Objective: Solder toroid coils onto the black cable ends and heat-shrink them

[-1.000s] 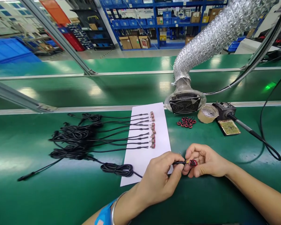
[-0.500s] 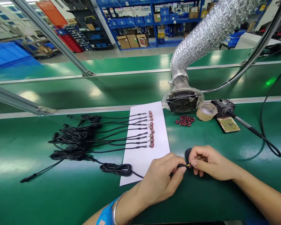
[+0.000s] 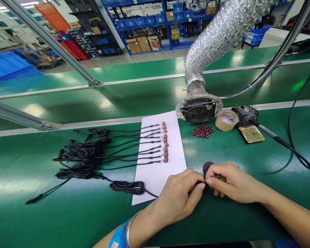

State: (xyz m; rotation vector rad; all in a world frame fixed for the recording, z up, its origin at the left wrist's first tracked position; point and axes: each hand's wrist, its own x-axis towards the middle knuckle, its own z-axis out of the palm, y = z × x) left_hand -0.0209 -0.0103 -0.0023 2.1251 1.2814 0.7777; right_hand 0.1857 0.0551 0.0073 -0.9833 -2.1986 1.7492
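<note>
My left hand [image 3: 179, 196] pinches a black cable [image 3: 200, 182] near its tip, between thumb and forefinger. My right hand [image 3: 229, 181] has closed its thumb and forefinger on the wire ends of that same cable, the fingertips of both hands almost touching. The wire ends themselves are mostly covered by the right fingers. A black round disc [image 3: 208, 166] shows just behind the right forefinger; whether the hand touches it I cannot tell. To the left of my left hand lies a coiled black cable [image 3: 127, 187], partly on a white sheet of paper [image 3: 174, 131].
Several small red-and-metal parts [image 3: 165, 144] line the paper beside cable ends from a black cable pile [image 3: 82, 151]. Red-black rings [image 3: 203, 131] lie below a fume extractor [image 3: 201, 112]. Farther right are a round tub [image 3: 226, 120], a sponge [image 3: 251, 134] and a holstered soldering iron [image 3: 267, 132].
My right fingers have shifted slightly left toward the left hand, covering the yellow wire that showed between them. The left hand still pinches the cable, and the view has shifted a little.
</note>
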